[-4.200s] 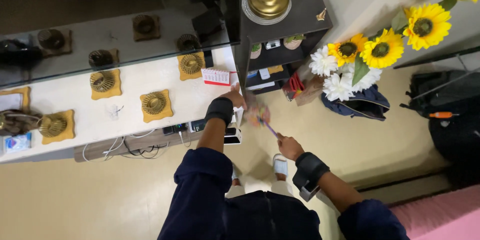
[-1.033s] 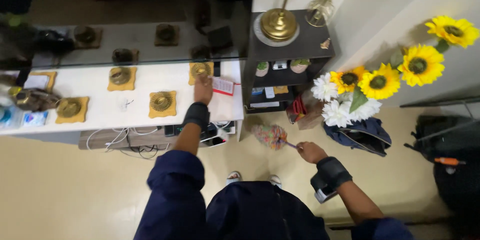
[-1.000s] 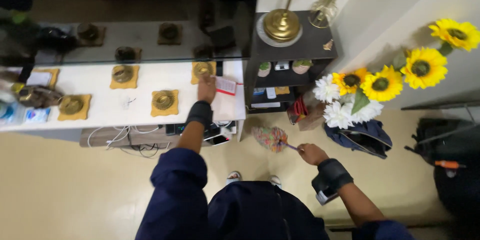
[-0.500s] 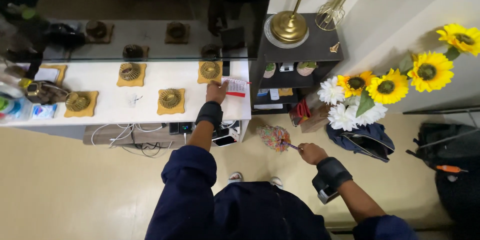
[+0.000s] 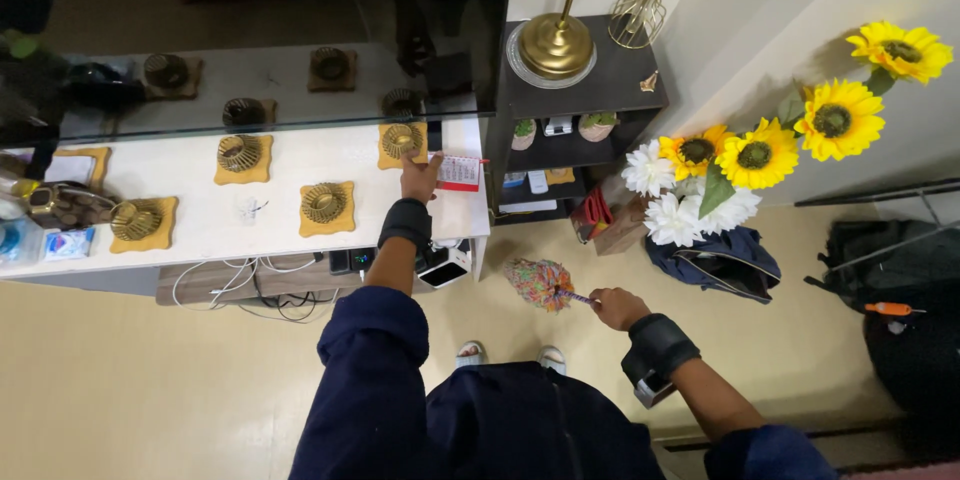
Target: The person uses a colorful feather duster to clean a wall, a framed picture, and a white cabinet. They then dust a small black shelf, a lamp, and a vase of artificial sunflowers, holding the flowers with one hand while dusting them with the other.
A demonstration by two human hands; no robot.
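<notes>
The left hand (image 5: 420,177) reaches out over the white worktop (image 5: 200,230), its fingers closed on the edge of a small red-and-white desk calendar (image 5: 459,172) that stands at the worktop's right end. Just to the left of that hand sits a gold wire ornament on a yellow scalloped mat (image 5: 402,143); a second one like it (image 5: 324,206) lies nearer the front edge, and two more (image 5: 239,157) (image 5: 136,222) sit further left. A black band wraps the left wrist (image 5: 405,224).

The right hand (image 5: 617,308) hangs low over the cream floor (image 5: 120,390), fist pressed shut around the thin purple handle of a multicoloured feather duster (image 5: 540,283), whose fluffy head points left, well apart from the worktop and below its corner. That wrist carries a black band with a small device clipped on (image 5: 652,355).

Right of the worktop stands a dark shelf unit (image 5: 610,75) with a brass lamp base (image 5: 550,43) on top and little potted plants on the shelf beneath. Beside it, a bunch of sunflowers and white blooms (image 5: 735,165) leans against the wall, over a dark blue bag (image 5: 715,260). Cables (image 5: 250,285) trail under the worktop.
</notes>
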